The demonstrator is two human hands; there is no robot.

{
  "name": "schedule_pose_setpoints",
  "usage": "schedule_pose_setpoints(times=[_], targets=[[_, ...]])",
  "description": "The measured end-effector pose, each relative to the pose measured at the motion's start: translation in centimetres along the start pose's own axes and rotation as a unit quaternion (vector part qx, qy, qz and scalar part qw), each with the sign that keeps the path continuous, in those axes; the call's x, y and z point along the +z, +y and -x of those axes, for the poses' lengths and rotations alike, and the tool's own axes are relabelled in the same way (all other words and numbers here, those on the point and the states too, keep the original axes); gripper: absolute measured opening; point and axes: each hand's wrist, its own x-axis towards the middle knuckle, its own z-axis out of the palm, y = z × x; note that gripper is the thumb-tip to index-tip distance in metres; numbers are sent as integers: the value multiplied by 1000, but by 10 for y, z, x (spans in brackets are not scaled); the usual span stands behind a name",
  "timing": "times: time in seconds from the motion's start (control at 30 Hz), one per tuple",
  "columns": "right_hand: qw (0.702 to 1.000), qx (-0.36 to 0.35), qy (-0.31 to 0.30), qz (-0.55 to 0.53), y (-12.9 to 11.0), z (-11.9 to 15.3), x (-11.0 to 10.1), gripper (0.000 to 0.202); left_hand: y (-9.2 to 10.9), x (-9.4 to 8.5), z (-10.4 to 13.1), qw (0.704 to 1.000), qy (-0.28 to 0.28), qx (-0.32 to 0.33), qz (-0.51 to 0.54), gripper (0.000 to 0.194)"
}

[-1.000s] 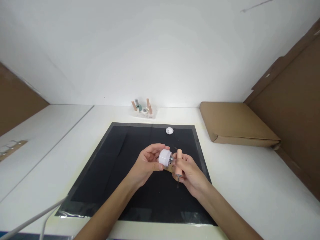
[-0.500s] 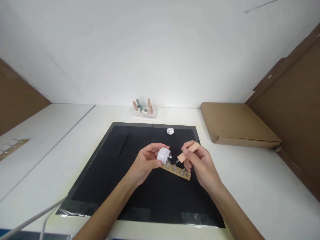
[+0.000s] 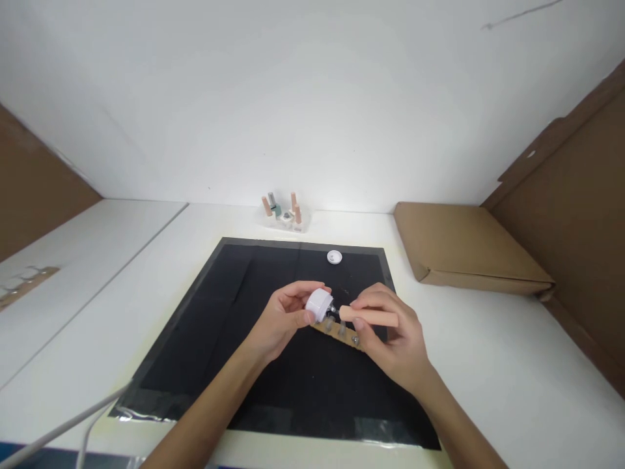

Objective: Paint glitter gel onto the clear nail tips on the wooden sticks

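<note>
My left hand (image 3: 288, 317) is closed around a small white jar (image 3: 318, 304), tipped so that its mouth faces right; something shiny and silvery shows at the opening. In my right hand (image 3: 393, 335) is a nail polish brush, gripped by its long peach cap (image 3: 370, 316). The brush end points left and reaches the jar's mouth; whether it touches the contents I cannot tell. Beneath both hands a wooden strip (image 3: 336, 331) lies on the black mat, bearing several clear nail tips and a silvery piece. My right fingers cover the strip's right end.
A white round lid (image 3: 334, 257) lies near the black mat's (image 3: 219, 339) back edge. Behind it stands a clear tray (image 3: 278, 225) with several polish bottles. At right is a flat cardboard box (image 3: 469, 244). Another strip with nail tips (image 3: 29, 286) sits far left, and a white cable (image 3: 73, 420) crosses the front left.
My right hand has turned the peach-capped brush from slanting down at the strip to nearly level, its tip now at the jar's mouth. My left hand and the jar have hardly moved.
</note>
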Motion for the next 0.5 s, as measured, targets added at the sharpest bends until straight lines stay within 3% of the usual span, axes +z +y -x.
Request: schedule_pose_setpoints(times=[0.5], targets=[[1000,-13,-27,9,-1,-1,0,16,2,2,1,1000,4,-5,1,41]])
